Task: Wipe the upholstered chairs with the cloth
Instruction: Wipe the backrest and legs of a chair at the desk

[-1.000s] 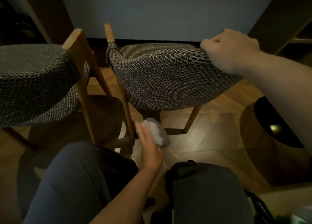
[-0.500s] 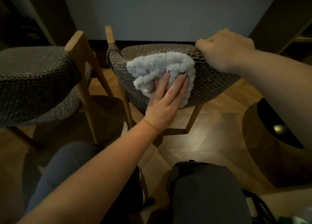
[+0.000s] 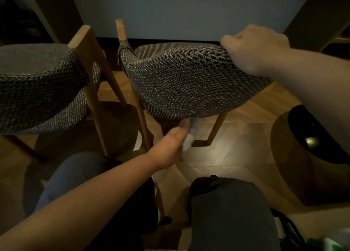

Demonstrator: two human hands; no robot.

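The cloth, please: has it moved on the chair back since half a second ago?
Yes. The cloth has gone down from the top of the chair back to its lower edge, held by the left hand.

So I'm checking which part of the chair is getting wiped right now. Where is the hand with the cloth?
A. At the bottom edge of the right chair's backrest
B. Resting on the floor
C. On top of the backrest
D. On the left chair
A: the left hand holds the cloth at the lower edge of the right chair's backrest, while the right hand grips its top.
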